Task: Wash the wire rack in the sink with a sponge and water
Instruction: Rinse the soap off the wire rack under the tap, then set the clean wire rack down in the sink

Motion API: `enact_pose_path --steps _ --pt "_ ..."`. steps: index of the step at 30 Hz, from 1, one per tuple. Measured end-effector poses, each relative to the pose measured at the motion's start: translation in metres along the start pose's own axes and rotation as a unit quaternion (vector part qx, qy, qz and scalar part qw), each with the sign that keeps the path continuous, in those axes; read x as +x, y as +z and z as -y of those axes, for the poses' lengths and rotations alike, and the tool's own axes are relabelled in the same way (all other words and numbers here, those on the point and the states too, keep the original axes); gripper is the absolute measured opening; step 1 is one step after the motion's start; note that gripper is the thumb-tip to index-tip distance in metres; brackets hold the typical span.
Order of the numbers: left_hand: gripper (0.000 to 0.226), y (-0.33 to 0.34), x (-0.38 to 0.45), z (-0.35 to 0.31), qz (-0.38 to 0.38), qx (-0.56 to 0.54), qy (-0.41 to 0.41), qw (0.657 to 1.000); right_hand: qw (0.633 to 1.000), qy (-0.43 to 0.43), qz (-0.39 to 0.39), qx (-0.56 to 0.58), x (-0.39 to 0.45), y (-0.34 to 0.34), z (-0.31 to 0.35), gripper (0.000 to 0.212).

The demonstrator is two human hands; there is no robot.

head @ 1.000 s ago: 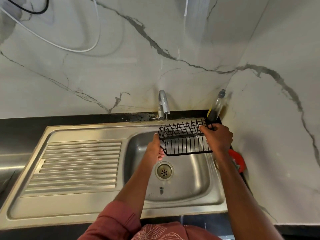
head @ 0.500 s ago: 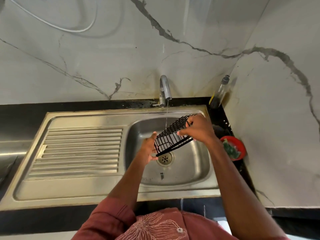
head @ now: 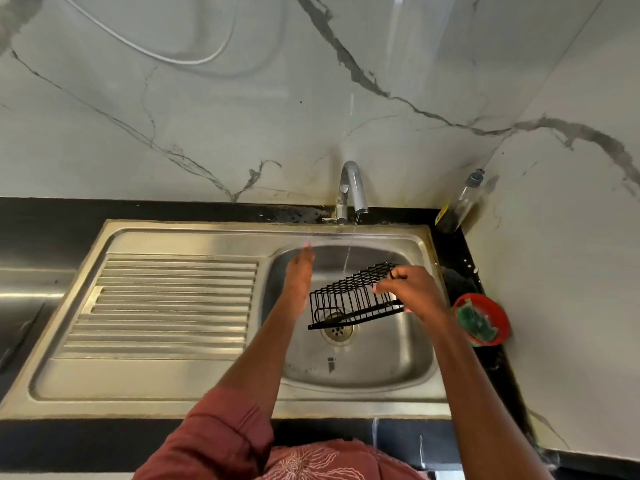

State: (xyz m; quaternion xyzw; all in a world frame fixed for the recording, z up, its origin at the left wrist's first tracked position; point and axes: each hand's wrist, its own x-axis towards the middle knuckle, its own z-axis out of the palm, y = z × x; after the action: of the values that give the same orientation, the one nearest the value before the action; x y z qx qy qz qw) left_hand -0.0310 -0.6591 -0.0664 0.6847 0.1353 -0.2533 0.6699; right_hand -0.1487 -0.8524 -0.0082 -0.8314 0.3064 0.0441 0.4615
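Note:
A black wire rack (head: 349,299) is tilted over the steel sink basin (head: 381,355), above the drain. My right hand (head: 410,292) grips the rack's right end. My left hand (head: 299,271) is off the rack, to its left, fingers stretched toward the back of the basin and slightly blurred. A thin stream of water runs from the chrome tap (head: 351,188) down onto the rack's upper edge. A green sponge (head: 476,322) lies in a red bowl (head: 498,317) on the counter right of the sink.
A ribbed steel drainboard (head: 166,306) fills the left side. A clear bottle (head: 460,202) stands in the back right corner on the black counter. Marble walls close in behind and on the right. A white cable hangs on the back wall.
The rack came down from the back right rim into the basin and tilted under the stream. My left hand let go of its left end and moved toward the back.

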Motion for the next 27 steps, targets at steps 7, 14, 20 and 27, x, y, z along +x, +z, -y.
enact_pose_path --steps 7,14,20,27 --pt "0.101 0.023 0.056 -0.05 0.061 -0.239 -0.068 0.967 0.999 0.017 0.011 -0.034 0.011 0.005 0.001 0.042" --pt "0.11 0.037 0.085 -0.073 0.06 -0.365 -0.104 0.923 0.997 0.037 0.037 -0.052 0.027 0.004 -0.006 0.043" --pt "0.1 0.058 0.072 -0.074 0.121 -0.253 -0.002 0.96 0.995 0.036 0.047 -0.075 0.04 0.014 -0.003 0.038" --pt "0.072 0.038 0.06 -0.077 0.191 -0.082 0.045 0.977 0.996 0.01 0.059 -0.069 0.037 0.017 0.007 0.035"
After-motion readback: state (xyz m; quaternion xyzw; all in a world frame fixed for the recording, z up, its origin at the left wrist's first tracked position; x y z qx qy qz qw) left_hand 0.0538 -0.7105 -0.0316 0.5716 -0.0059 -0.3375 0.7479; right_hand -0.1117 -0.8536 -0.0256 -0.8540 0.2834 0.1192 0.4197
